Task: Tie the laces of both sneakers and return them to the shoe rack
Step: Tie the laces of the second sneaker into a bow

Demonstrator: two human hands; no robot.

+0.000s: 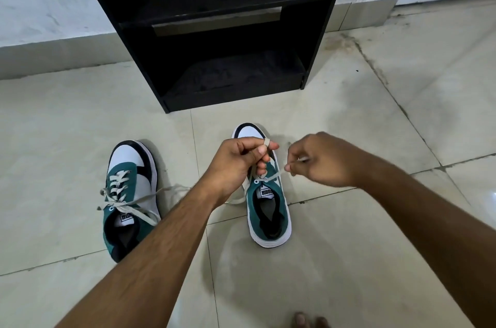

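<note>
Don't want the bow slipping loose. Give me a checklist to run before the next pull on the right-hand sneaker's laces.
1. Left hand pinches a lace, wrapped over a finger: ok.
2. Right hand pinches the other lace end: ok.
3. Right-hand sneaker flat on the floor: ok.
4. Knot under the hands formed: cannot tell.
5. Left-hand sneaker tied: not ok, its laces trail loose.
6. Shoe rack bottom shelf free: ok.

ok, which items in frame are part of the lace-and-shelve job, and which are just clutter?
In the job:
- right sneaker, being laced
- left sneaker, laces loose
- left hand and right hand, each pinching a lace end
- black shoe rack, shelves bare

Not in the job:
- bare toes at the bottom edge
- tiled floor
</note>
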